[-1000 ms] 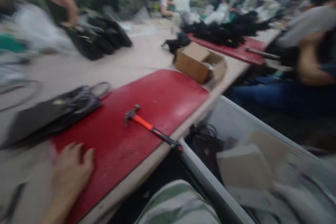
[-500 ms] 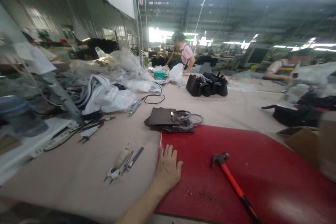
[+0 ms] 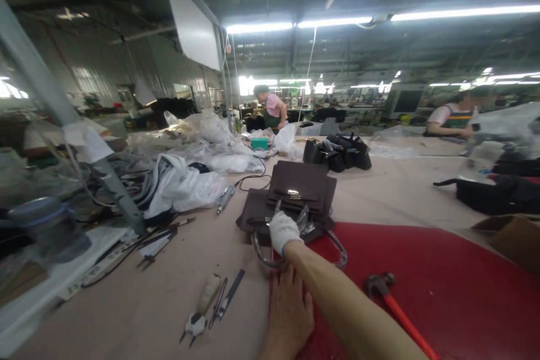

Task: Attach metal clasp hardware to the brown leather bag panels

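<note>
My right hand [image 3: 284, 232], in a white knitted glove, is closed round a handle of a dark brown handbag [image 3: 297, 177] with a metal clasp. That handle is wrapped in clear plastic. A second dark brown handbag [image 3: 256, 208] lies underneath, partly covered. My left hand [image 3: 291, 306] is bare and rests flat on the edge of the red board [image 3: 358, 259], fingers stretched toward the bags, below my right wrist. A claw hammer [image 3: 399, 309] with a red handle lies on the board, to the right of my forearm.
White-jawed pliers [image 3: 197, 320] and thin metal tools [image 3: 231, 295] lie on the table at left. Behind stand several black handbags [image 3: 337, 153]. Plastic wrapping [image 3: 202, 135] is heaped at back left, near a slanted metal post [image 3: 113, 185]. Two people work farther off.
My gloved right hand has come into view from the right and grips the handbag's handle. One handbag now stands tilted over the other. My left hand stays flat on the board.
</note>
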{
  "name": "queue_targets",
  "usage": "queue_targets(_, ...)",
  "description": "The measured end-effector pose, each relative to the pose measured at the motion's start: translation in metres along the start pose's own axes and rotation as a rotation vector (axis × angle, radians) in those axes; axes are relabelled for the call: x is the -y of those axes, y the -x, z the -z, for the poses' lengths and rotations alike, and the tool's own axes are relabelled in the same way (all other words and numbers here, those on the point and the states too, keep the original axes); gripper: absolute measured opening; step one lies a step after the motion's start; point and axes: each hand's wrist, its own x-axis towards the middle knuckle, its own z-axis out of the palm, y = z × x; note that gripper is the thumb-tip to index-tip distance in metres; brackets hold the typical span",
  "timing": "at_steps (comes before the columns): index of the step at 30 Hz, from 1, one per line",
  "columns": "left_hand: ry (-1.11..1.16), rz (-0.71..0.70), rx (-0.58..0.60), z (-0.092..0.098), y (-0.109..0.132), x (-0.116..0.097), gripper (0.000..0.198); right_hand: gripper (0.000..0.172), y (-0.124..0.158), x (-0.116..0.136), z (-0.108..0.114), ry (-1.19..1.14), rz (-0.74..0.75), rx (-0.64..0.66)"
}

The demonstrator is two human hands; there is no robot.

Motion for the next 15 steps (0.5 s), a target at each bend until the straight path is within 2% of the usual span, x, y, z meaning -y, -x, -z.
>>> queue_targets(4, -0.042, 0.009, 0.023, -0.002, -0.003, 0.000, 0.056, 0.037, -0.001, 0.010, -0.002, 0.098, 0.062, 0.020)
queue_targets(8, -0.064, -0.006, 0.019, -0.006, 0.000, 0.002, 0.049, 0.041, 0.015, 0.004, 0.014, 0.094, 0.269, -0.037)
queue_targets(12, -0.097, -0.049, -0.049, -0.014, -0.004, 0.009, 0.048, 0.044, 0.055, -0.002, 0.034, -0.035, 0.496, -0.152)
queue_targets(15, -0.132, -0.103, -0.082, -0.014, -0.011, 0.015, 0.045, 0.053, 0.105, -0.038, 0.047, -0.148, 0.511, -0.260)
